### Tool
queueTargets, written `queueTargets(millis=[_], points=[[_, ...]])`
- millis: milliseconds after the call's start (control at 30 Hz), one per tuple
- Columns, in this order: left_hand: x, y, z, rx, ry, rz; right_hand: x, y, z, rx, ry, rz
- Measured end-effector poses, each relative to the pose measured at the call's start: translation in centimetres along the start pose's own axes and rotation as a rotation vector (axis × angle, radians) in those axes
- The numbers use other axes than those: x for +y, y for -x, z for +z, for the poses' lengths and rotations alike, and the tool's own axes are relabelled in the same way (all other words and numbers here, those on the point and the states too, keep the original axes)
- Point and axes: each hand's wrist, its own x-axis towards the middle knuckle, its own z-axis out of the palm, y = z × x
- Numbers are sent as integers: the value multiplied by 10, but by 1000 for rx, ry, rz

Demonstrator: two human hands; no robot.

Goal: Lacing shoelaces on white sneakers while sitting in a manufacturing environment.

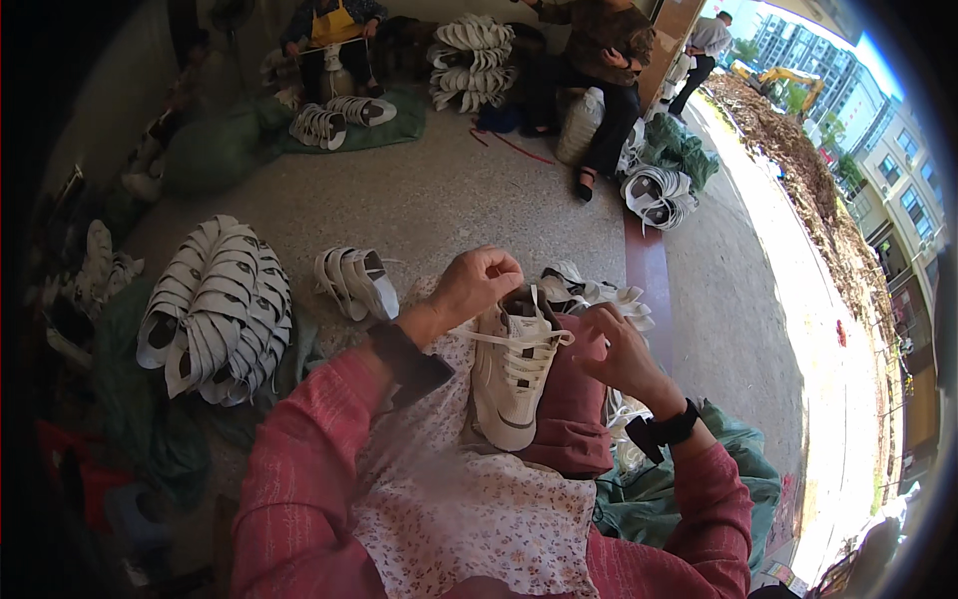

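Observation:
A cream lace-up sneaker [512, 374] rests on my lap with its toe toward me, lying over the floral apron and my dark red trouser leg. Its white shoelace [534, 339] is threaded through the eyelets, and loose ends stick out on both sides. My left hand [471, 292] is closed in a pinch just above the left side of the shoe's collar. Whatever lies between those fingertips is too small to make out. To the right of the laces, my right hand [629, 357] hovers with bent fingers apart, apparently holding nothing.
Stacked shoe uppers [222, 304] stand at my left, with a smaller bundle [355, 283] in front. More shoes [589, 292] lie beyond my right knee. A green sack [704, 469] sits at my right. Seated people [334, 30] work across the floor beside other shoe stacks [473, 60].

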Motion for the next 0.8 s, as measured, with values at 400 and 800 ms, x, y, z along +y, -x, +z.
queueTargets(millis=[400,800], points=[[27,111,-17,-326,1123,-711,35,-29,-7,-411,-253,-91],[5,80,-77,222,1176,-266,-43,-6,4,15,663,-181]])
